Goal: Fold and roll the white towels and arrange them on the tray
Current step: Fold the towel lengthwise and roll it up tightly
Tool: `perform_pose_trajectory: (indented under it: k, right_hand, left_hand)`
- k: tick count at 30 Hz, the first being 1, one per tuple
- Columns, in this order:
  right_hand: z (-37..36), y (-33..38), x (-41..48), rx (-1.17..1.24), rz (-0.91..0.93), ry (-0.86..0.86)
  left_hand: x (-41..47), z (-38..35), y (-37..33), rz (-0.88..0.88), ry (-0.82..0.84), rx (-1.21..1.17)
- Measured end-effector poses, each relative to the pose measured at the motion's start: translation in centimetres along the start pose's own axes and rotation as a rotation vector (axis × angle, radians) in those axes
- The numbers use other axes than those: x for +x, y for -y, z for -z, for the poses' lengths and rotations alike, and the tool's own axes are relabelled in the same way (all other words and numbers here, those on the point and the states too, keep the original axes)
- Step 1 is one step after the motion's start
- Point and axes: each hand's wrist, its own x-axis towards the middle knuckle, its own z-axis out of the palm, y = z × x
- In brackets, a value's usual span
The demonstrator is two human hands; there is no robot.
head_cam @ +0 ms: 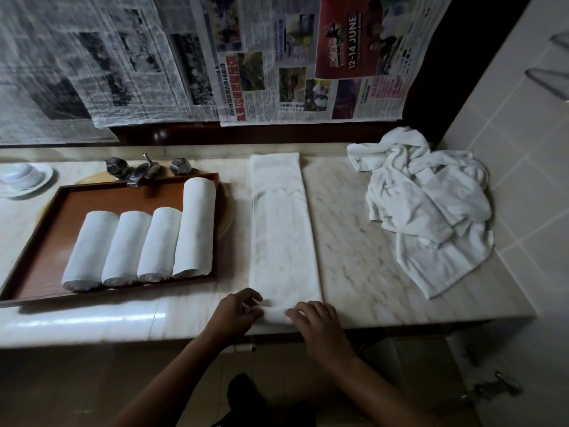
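We find the left hand (238,312) and right hand (320,325) with fingers curled round the folded towel (283,229)'s near end; we judge uneven pressure could skew the roll.

Glossy marble counter (354,229), terry-cloth towel (281,229)

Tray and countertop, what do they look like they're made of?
The tray looks like reddish-brown wood with a smooth, slightly shiny lacquer, though moulded plastic is possible. The countertop looks like polished marble or a marble imitation: it is pale with grey-brown veins and has a glossy reflection along its front edge.
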Motion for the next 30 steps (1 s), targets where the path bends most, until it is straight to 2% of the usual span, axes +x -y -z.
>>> perform_pose_trajectory:
  k: [2, 5, 9, 14, 20, 22, 27, 28, 30]
  right_hand:
    - [0.6, -0.3, 0.6, 0.035, -0.029, 0.101]
    - [1.3, -0.5, 1.5, 0.061, -0.066, 0.215]
    - [1.9, -0.8, 2.5, 0.114, -0.102, 0.265]
    - [2.3, -1.4, 3.6, 0.185, -0.118, 0.316]
    - [1.9, 0.5, 2.0, 0.099, -0.082, 0.073]
    - [1.4, 1.3, 1.1, 0.064, -0.080, 0.052]
    - [0.3, 0.4, 1.0, -0.089, -0.106, 0.191]
    - [0.1, 0.3, 1.2, -0.105, -0.105, 0.203]
    - [-0.2, 0.1, 1.7, -0.110, -0.100, 0.214]
  left_hand:
    - [-0.5, -0.1, -0.1, -0.069, -0.044, 0.091]
    - [-1.5, -1.4, -0.2, -0.308, -0.188, 0.361]
    - [-2.8, -4.5, -0.5, -0.531, -0.192, 0.544]
    - [-1.5, -4.6, 0.0, -0.456, -0.150, 0.527]
    - [1.6, -2.5, -1.9, -0.326, 0.012, 0.547]
    - [2.6, -1.9, -2.3, -0.266, 0.084, 0.547]
    - [3.4, -1.2, -2.1, -0.103, 0.053, 0.169]
    - [3.3, -1.1, -1.9, -0.119, 0.027, 0.143]
    - [3.2, -1.3, -0.8, -0.322, -0.099, 0.278]
